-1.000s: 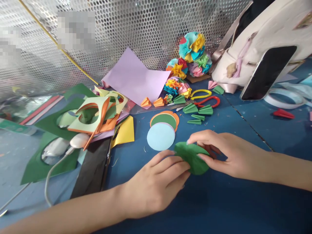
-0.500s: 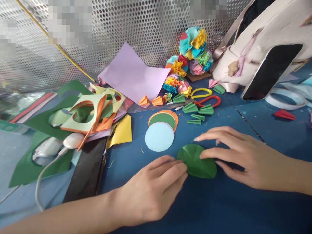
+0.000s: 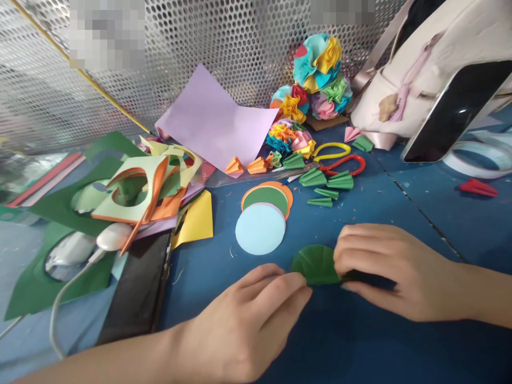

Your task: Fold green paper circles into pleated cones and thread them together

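A creased dark green paper circle (image 3: 316,264) lies between my hands, low over the blue table. My left hand (image 3: 256,309) is closed on its left edge, fingertips pressed together. On its right edge my right hand (image 3: 372,264) pinches the paper between thumb and curled fingers. The circle's lower part looks folded or hidden from view. Just beyond it, a pale blue paper circle (image 3: 261,229) overlaps a green circle (image 3: 267,199) and an orange circle (image 3: 290,193) with a wavy edge.
Scissors (image 3: 340,160) with yellow and red handles lie among pleated green pieces (image 3: 340,181). Behind stand ruffled paper balls (image 3: 318,61) and a lilac sheet (image 3: 224,122). Cut paper scraps (image 3: 144,186) fill the left. A phone (image 3: 460,112) leans on a pale bag (image 3: 400,96); tape (image 3: 480,160) lies nearby.
My right hand has closed from spread fingers into a pinch on the green circle's right edge. The circle shows less of its surface now. My left hand keeps its hold; the view shifts slightly.
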Action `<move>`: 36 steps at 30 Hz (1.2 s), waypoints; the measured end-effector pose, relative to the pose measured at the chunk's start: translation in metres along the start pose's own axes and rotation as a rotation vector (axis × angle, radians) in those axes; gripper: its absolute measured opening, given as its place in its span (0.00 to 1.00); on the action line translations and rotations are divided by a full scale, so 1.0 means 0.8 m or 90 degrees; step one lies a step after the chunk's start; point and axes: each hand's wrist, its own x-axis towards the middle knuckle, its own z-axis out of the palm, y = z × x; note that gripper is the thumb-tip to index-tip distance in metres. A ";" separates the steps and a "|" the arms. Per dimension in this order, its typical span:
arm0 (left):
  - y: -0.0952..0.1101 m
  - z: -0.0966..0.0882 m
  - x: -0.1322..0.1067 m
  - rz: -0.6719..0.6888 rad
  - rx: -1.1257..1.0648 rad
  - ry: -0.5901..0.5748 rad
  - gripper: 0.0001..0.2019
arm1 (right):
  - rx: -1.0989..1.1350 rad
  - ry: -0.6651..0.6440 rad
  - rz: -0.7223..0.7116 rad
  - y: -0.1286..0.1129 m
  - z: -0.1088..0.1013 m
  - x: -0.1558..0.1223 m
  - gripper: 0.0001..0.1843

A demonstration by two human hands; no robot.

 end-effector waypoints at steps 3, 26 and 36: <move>-0.003 -0.002 0.000 0.017 0.005 -0.006 0.14 | 0.066 -0.017 0.061 0.004 0.003 0.007 0.06; -0.015 -0.008 0.014 0.069 0.057 -0.253 0.28 | -0.061 0.023 0.129 0.016 0.017 0.023 0.09; -0.008 -0.004 0.015 0.057 0.111 -0.241 0.24 | -0.079 0.020 0.139 0.017 0.018 0.021 0.04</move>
